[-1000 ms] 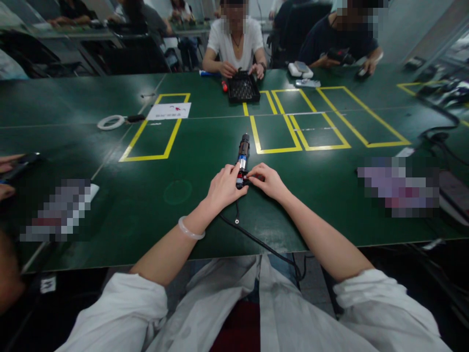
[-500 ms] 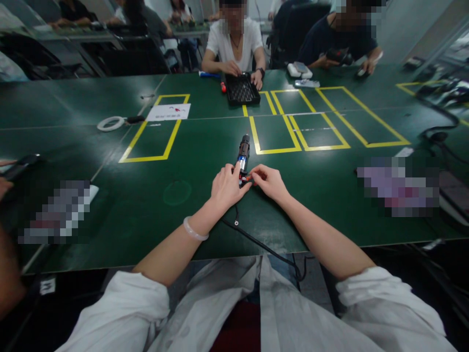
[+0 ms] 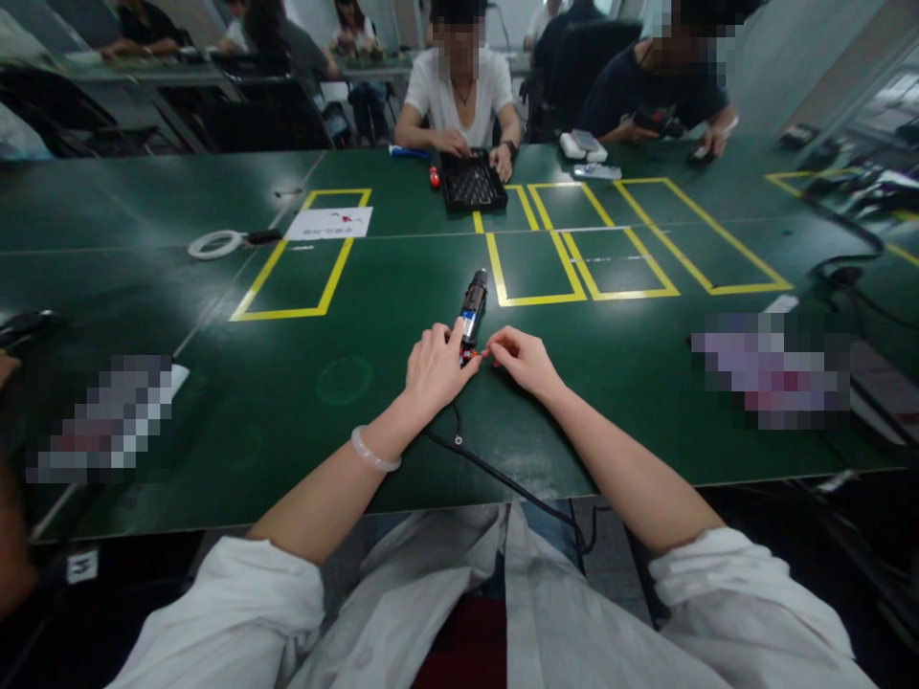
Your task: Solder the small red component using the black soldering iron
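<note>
A slim cylindrical power-tool core (image 3: 472, 304) lies on the green table, its dark nose pointing away from me and a blue and silver band round its middle. My left hand (image 3: 435, 366) grips the near end, which it partly covers. Small red and orange parts (image 3: 470, 355) show by my left thumb. My right hand (image 3: 523, 357) is just right of them, thumb and forefinger pinched together; what they pinch is too small to make out. A thin black lead with a ring terminal (image 3: 459, 440) hangs out below my left hand, beside a thick black cable (image 3: 503, 472).
Yellow tape rectangles (image 3: 540, 301) mark the green table (image 3: 373, 459). Across from me a person works at a black tray (image 3: 474, 182); another person sits at the far right. A white cable coil (image 3: 215, 244) and a paper sheet (image 3: 330, 223) lie on the left.
My right fingers have drawn slightly away from the red and orange parts. The left hand keeps its grip on the tool core. The whole view has shifted a little.
</note>
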Tool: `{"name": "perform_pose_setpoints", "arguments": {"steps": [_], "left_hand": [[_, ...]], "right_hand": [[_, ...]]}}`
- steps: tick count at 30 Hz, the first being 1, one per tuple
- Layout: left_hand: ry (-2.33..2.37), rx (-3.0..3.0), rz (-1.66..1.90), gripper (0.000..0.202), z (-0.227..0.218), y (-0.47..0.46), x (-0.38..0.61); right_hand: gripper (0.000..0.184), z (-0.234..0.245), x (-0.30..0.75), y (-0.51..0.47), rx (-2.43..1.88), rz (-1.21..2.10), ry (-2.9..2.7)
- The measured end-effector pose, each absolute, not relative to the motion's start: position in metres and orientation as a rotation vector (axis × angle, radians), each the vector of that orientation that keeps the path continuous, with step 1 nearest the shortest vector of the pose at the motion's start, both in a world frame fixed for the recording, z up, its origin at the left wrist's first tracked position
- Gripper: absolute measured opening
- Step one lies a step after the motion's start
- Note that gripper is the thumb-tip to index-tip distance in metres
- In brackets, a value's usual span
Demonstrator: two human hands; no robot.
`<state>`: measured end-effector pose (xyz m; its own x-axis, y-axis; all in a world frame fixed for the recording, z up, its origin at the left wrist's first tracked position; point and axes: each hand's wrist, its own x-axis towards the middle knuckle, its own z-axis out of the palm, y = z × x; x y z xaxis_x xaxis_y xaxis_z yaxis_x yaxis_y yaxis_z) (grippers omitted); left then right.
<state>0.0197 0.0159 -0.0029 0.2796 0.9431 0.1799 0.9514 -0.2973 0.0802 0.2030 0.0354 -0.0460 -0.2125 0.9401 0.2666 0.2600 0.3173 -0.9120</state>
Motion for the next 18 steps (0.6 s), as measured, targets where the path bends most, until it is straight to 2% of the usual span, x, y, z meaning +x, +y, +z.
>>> {"name": "perform_pose_setpoints", "arguments": {"steps": [8,18], "left_hand": [[-1.866,-2.415,-0.194,0.071,0.001,0.023,-0.031],[-2.208,-2.101,-0.003,0.079,0.008,0.059,-0.178]], "right_hand": [[0.009,-0.042,0.206,0.035,-1.122,0.973,-1.657],[0.011,-0.045,0.204,0.036,-1.106,0.983,-1.685]]}}
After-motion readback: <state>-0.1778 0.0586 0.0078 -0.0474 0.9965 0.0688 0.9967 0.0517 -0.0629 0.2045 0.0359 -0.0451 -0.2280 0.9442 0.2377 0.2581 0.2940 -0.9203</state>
